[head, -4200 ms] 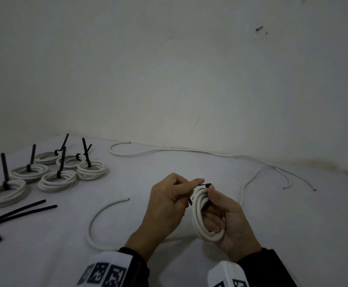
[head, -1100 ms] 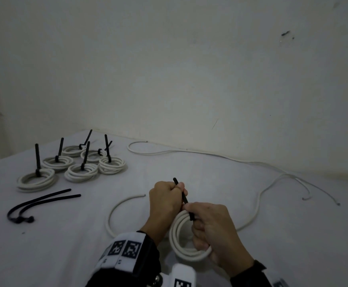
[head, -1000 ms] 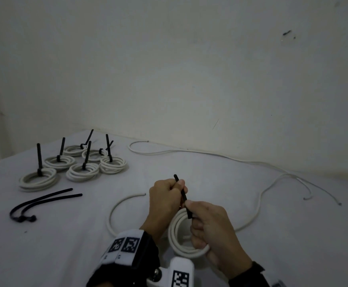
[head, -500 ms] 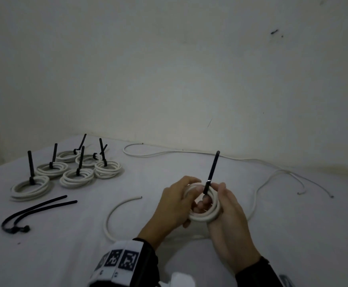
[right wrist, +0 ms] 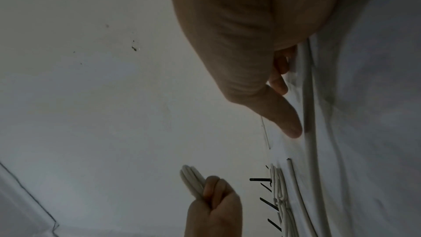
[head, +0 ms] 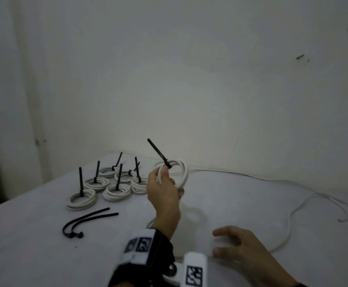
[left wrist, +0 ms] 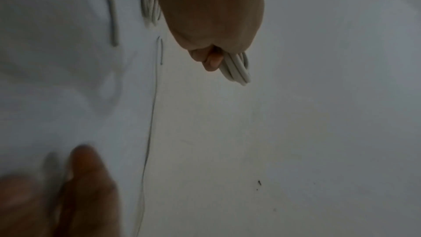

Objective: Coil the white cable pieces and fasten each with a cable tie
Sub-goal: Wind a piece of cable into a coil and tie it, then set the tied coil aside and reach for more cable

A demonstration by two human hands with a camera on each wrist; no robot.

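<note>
My left hand (head: 168, 183) is raised above the white table (head: 241, 199) and grips a coiled white cable (head: 183, 172). A black cable tie (head: 158, 153) binds the coil, its tail pointing up and left. In the left wrist view the fingers curl round the coil (left wrist: 237, 68). My right hand (head: 220, 242) hovers low at the near right, holding nothing, with its fingers stretched out to the left. In the right wrist view its fingers (right wrist: 287, 120) lie straight beside a loose white cable (right wrist: 308, 114).
Several tied coils (head: 115, 183) with upright tie tails sit at the left rear of the table. Two spare black ties (head: 86, 221) lie near the front left. A long loose cable (head: 293, 212) runs along the wall and loops at the right.
My right hand has let go of the coil and dropped to the near right. My left hand has carried the tied coil up and away, closer to the finished coils.
</note>
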